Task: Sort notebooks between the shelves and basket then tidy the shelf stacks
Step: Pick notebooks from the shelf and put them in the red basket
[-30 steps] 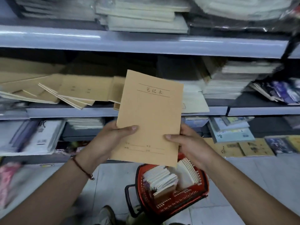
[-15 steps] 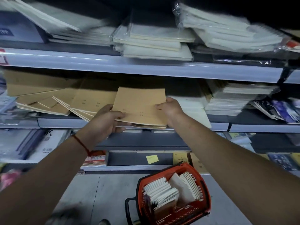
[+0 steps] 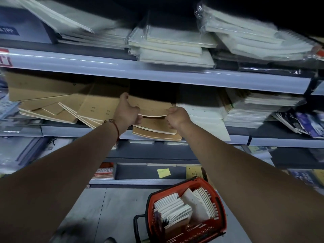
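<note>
A: Obs., left to right. Middle shelf (image 3: 84, 131): a slumped fan of kraft-brown notebooks (image 3: 52, 104), matte covers, pale page edges, some overhanging the shelf lip. Little headroom under the shelf above.

B: I log the left hand (image 3: 128, 111), red cord at the wrist, curled round the left edge of the top brown notebook (image 3: 150, 106); its cover bows upward.

A: Right hand (image 3: 177, 117) clamps the same notebook's right edge. It lies on a short brown stack (image 3: 156, 132) that juts past the lip.

B: Just right: white notebooks (image 3: 206, 118), then a squarer pale stack (image 3: 259, 109). Top shelf holds glossy plastic-wrapped pads (image 3: 175, 50).

A: Below on the grey floor (image 3: 105, 204), a red mesh basket (image 3: 221, 223) holds white notebooks on edge; open floor to its left.
</note>
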A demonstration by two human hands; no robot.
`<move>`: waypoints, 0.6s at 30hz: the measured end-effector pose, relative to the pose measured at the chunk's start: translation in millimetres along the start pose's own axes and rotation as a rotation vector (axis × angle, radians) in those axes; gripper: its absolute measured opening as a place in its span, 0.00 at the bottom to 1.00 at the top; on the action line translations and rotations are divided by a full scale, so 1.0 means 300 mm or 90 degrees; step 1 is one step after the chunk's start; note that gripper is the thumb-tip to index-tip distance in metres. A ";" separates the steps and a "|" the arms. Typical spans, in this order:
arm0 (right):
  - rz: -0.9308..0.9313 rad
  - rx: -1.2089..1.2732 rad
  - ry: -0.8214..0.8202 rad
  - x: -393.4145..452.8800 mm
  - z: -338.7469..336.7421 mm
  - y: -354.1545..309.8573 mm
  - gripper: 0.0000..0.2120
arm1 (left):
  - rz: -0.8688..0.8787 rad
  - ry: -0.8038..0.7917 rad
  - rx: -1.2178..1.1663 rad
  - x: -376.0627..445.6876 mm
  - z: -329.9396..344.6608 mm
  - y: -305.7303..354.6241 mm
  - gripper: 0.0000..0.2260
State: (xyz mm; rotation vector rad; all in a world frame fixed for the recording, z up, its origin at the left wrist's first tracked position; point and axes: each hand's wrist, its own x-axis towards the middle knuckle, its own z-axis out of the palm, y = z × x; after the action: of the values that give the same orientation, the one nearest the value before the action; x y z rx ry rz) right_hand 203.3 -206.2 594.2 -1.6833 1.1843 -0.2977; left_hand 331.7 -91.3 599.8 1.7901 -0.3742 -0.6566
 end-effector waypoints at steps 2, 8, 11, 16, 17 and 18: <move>-0.030 -0.153 -0.015 -0.015 0.005 0.006 0.21 | 0.062 -0.003 0.127 0.008 -0.015 -0.023 0.26; -0.041 -0.481 -0.085 -0.017 0.019 0.041 0.23 | 0.279 -0.022 0.652 0.028 -0.086 -0.115 0.20; -0.037 -0.516 -0.099 -0.018 0.014 0.058 0.22 | 0.290 -0.051 0.742 0.025 -0.094 -0.156 0.22; -0.070 -0.497 -0.115 -0.020 0.006 0.089 0.27 | 0.288 -0.046 0.801 0.018 -0.070 -0.156 0.24; -0.082 -0.479 -0.110 -0.028 0.001 0.094 0.28 | 0.293 -0.021 0.816 0.007 -0.065 -0.152 0.25; -0.100 -0.459 -0.096 -0.039 -0.006 0.102 0.28 | 0.310 0.012 0.822 -0.006 -0.063 -0.146 0.25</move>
State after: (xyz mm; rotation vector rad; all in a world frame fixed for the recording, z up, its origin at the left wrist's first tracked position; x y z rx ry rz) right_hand 179.3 -198.0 573.5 -2.3771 1.1131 0.1925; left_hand 338.6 -62.0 562.9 2.7146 -1.3886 0.0400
